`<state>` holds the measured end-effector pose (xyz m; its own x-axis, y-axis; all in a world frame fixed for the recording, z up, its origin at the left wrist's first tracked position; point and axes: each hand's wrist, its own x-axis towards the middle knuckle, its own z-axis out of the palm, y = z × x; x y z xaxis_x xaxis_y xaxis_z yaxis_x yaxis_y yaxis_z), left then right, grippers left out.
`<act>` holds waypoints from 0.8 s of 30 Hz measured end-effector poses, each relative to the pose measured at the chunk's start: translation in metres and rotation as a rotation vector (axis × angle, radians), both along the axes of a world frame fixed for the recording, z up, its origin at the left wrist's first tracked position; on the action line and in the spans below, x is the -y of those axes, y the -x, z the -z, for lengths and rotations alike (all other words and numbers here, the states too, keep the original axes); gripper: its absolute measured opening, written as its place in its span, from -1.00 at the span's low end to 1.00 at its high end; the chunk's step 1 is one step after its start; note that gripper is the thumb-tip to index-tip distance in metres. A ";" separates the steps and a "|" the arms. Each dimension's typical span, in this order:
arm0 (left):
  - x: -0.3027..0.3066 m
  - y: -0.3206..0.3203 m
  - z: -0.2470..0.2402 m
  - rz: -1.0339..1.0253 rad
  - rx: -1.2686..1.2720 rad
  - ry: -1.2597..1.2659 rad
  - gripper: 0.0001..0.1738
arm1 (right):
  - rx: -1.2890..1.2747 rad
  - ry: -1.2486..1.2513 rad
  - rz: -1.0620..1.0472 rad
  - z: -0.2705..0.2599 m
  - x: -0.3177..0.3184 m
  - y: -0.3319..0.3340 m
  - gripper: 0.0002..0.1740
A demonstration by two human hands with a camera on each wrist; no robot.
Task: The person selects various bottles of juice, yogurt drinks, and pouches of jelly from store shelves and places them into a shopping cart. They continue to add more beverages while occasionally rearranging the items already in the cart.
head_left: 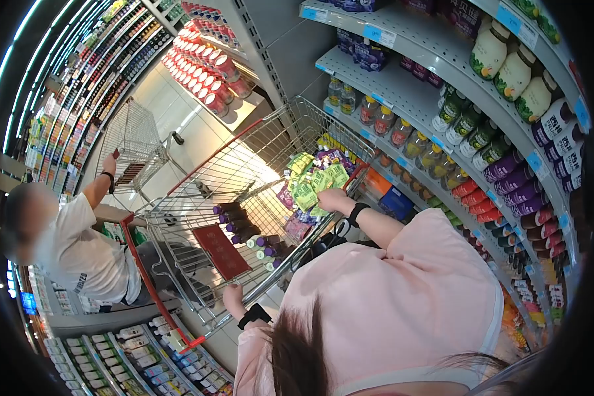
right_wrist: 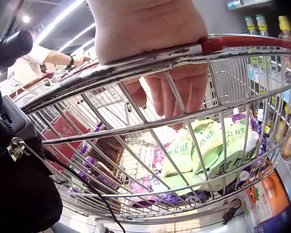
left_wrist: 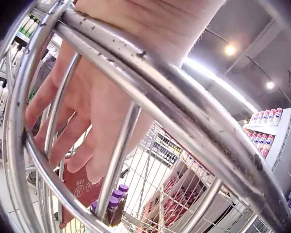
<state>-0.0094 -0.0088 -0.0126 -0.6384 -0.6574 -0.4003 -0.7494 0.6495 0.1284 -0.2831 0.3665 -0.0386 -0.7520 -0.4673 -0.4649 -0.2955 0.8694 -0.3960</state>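
My left hand (head_left: 233, 298) lies over the metal side rail (left_wrist: 160, 80) of a shopping cart; in the left wrist view its fingers (left_wrist: 77, 126) hang relaxed inside the wire side. The right hand (head_left: 335, 200) rests across the same side of the cart near its red corner, fingers (right_wrist: 167, 94) drooping loosely above a heap of green pouches (right_wrist: 203, 145). Purple pouches (right_wrist: 177, 198) show beneath the green ones. Toward the left part of the basket stand dark bottles with purple caps (left_wrist: 117, 201), near a red panel (head_left: 222, 249) on the cart. Neither hand holds a pouch or bottle.
Shelves (head_left: 402, 63) of bottles and pouches curve along the right. A person in a white shirt (head_left: 89, 247) stands at the left, with one hand on another cart (head_left: 135, 135). Red-and-white cans (head_left: 204, 82) are stacked ahead. A black bag (right_wrist: 19, 184) hangs beside the cart.
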 end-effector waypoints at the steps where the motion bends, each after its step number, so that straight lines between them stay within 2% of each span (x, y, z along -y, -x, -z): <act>1: 0.006 -0.002 0.010 -0.028 -0.010 0.001 -0.62 | -0.006 0.002 0.002 0.000 0.000 0.000 -0.67; 5: 0.019 -0.005 0.027 -0.088 -0.015 -0.050 -0.62 | -0.040 0.062 0.028 -0.002 -0.001 -0.001 -0.69; 12: 0.011 -0.004 0.017 -0.061 -0.092 -0.011 -0.61 | -0.087 0.144 0.075 0.010 0.001 0.001 -0.70; 15: 0.013 -0.004 0.017 -0.037 -0.110 -0.015 -0.62 | -0.059 0.116 0.074 0.016 0.002 0.003 -0.71; 20: 0.033 -0.014 0.044 0.069 -0.237 0.038 -0.63 | -0.001 0.089 0.072 0.008 0.001 0.003 -0.70; 24: 0.014 -0.007 0.021 0.043 -0.202 0.034 -0.63 | -0.043 0.163 0.092 0.001 0.000 0.000 -0.73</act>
